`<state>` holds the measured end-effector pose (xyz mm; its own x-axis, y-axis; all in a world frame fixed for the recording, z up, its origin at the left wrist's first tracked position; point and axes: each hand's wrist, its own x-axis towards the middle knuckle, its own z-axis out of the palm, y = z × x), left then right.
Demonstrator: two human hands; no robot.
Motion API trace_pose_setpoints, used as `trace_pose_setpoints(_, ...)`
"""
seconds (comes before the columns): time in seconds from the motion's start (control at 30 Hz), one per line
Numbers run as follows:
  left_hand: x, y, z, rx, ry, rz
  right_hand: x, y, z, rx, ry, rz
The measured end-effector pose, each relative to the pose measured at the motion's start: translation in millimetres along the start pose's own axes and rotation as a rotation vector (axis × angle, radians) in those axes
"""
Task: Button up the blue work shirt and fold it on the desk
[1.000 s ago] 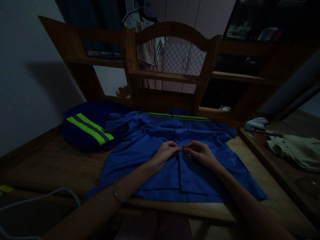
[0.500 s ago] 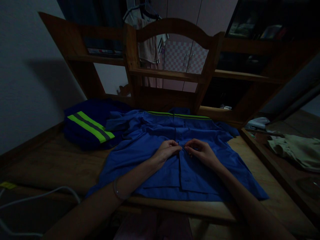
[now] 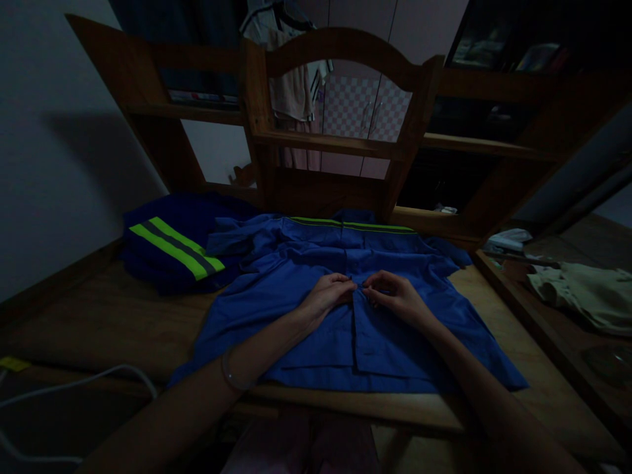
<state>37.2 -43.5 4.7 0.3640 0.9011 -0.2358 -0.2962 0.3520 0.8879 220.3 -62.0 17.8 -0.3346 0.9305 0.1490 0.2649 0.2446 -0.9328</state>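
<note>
A blue work shirt (image 3: pixel 276 309) lies spread flat on a wooden surface (image 3: pixel 123 316), front side up, with a yellow-green stripe along its far edge. My left hand (image 3: pixel 328 296) and my right hand (image 3: pixel 395 296) meet at the middle of the shirt's front opening. Both hands are closed in a pinch on the two edges of the placket, fingertips almost touching each other. A thin bracelet sits on my left wrist. The light is dim, so any button between the fingers cannot be made out.
A folded dark blue garment (image 3: pixel 172 243) with yellow-green reflective stripes lies at the left, beside the shirt. A wooden headboard with shelves (image 3: pixel 340 145) stands behind. A pale cloth (image 3: pixel 582 293) lies at the right. A white cable (image 3: pixel 74 388) curves at the lower left.
Both hands stay pinched at the same spot on the shirt's front; only small finger movements show. The camera has shifted slightly.
</note>
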Motion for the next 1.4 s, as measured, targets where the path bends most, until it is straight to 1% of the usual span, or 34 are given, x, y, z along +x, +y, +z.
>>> trace_pose_setpoints(0.07, 0.9, -1.3, -0.3, -0.016, 0.022, -0.003, 0.4, 1.3, 0.0, -0.007, -0.012, -0.006)
trace_pose_setpoints(0.17, 2.7, -3.0, -1.7, -0.028, 0.005, -0.010, 0.7, 2.9, 0.2, -0.019, -0.012, -0.021)
trace_pose_setpoints(0.37, 3.5, -0.6, -3.1, -0.003, -0.009, -0.069, -0.4, 1.9, 2.1, -0.053, -0.017, -0.021)
trace_pose_setpoints(0.53, 2.2, 1.5, -3.3, -0.003, -0.010, -0.075, -1.8, 0.0, 3.7, -0.094, -0.007, -0.040)
trace_pose_setpoints(0.73, 1.2, 3.8, -1.1, -0.013, 0.023, -0.092, -2.2, -1.0, 4.9, -0.118, -0.006, -0.036)
trace_pose_setpoints(0.97, 1.6, 5.0, -1.5, -0.032, 0.033, -0.094, -1.9, 0.8, 5.0, -0.135, 0.006, -0.051)
trace_pose_setpoints(1.13, 2.9, 5.0, -2.9, -0.044, 0.004, -0.099, -2.0, -0.4, 5.3, -0.142, 0.005, -0.055)
trace_pose_setpoints(1.27, 0.6, 8.8, -0.7, -0.043, 0.029, -0.124, -1.7, -0.8, 5.1, -0.142, 0.005, -0.063)
trace_pose_setpoints(1.4, 0.9, 8.4, -1.9, -0.051, 0.013, -0.118, -1.7, -1.1, 4.7, -0.129, 0.004, -0.057)
